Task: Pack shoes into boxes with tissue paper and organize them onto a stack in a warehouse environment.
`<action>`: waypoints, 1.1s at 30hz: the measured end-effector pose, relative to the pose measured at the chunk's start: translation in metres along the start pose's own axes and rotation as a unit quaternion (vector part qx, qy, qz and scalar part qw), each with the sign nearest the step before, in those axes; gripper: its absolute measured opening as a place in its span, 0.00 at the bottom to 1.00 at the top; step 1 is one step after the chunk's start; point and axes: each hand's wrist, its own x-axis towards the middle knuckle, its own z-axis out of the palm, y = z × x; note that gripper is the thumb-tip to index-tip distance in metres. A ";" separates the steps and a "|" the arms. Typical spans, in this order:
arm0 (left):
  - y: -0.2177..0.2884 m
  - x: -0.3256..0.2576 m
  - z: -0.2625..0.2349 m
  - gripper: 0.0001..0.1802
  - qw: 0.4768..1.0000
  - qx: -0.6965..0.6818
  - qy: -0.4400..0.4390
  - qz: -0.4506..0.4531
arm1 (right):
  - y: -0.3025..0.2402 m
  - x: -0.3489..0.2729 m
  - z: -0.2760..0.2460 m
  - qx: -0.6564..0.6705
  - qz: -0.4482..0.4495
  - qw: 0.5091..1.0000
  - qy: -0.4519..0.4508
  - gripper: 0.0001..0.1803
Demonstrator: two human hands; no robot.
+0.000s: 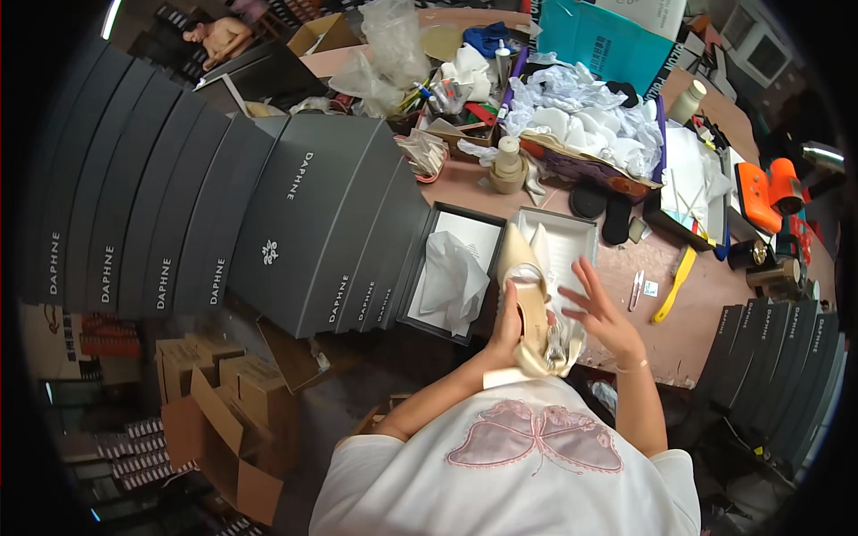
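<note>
"What is showing nearest?"

"A white shirt (536, 482) with a butterfly patch is filling the near side, closer than the open black box (436, 331), where white tissue (451, 277) is lying."

"And the hands?"

"The left hand (508, 329) is grasping the cream shoes (515, 255), just right of the black box. The right hand (609, 323) is hovering on their far side from that box, spreading its fingers and gripping nothing; whether a fingertip is touching them, I cannot tell."

"What is lying around them?"

"Right of the black box, a pale box (569, 234) is sitting under the toes. A yellow tool (676, 284) is resting well to its right, and dark gray boxes (304, 205) are standing stacked to its left."

"Farther off?"

"Beyond the black box, to the right, a cream bottle (508, 168) is standing, and behind that a purple box (630, 186) is holding crumpled paper (581, 98). Far beyond, leftward, a person (225, 37) is leaning."
</note>
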 end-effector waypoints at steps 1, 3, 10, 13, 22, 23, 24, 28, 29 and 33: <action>0.002 0.000 0.005 0.43 0.998 -0.021 0.034 0.045 | -0.006 -0.014 0.006 -0.045 -0.019 0.996 -0.069 0.61; 0.001 0.005 0.015 0.43 0.988 -0.028 0.077 0.128 | -0.015 -0.024 0.017 -0.389 -0.137 0.899 -0.147 0.66; 0.026 -0.073 -0.027 0.35 0.563 0.609 0.205 0.520 | 0.011 -0.067 0.009 -0.021 0.002 0.997 0.075 0.34; 0.012 -0.041 -0.126 0.22 0.647 0.564 0.295 0.420 | 0.020 -0.085 0.014 0.087 -0.003 0.995 0.043 0.41; 0.107 -0.119 -0.093 0.08 0.508 0.665 0.062 0.544 | 0.080 -0.038 0.103 0.258 0.085 0.961 0.045 0.31; 0.109 -0.132 -0.087 0.08 0.513 0.673 0.025 0.532 | 0.085 -0.027 0.114 0.276 0.077 0.951 0.116 0.27; 0.112 -0.144 -0.080 0.09 0.501 0.677 0.027 0.539 | 0.092 -0.018 0.121 0.292 0.028 0.949 0.115 0.27; 0.138 -0.146 -0.077 0.13 0.491 0.684 0.115 0.526 | 0.112 -0.036 0.106 0.453 0.005 0.877 0.158 0.35; 0.135 -0.144 -0.080 0.12 0.517 0.662 0.132 0.527 | 0.116 -0.048 0.102 0.487 0.027 0.856 0.170 0.36; 0.109 -0.131 -0.059 0.11 0.629 0.590 0.069 0.502 | 0.120 -0.079 0.101 0.496 0.002 0.864 0.087 0.37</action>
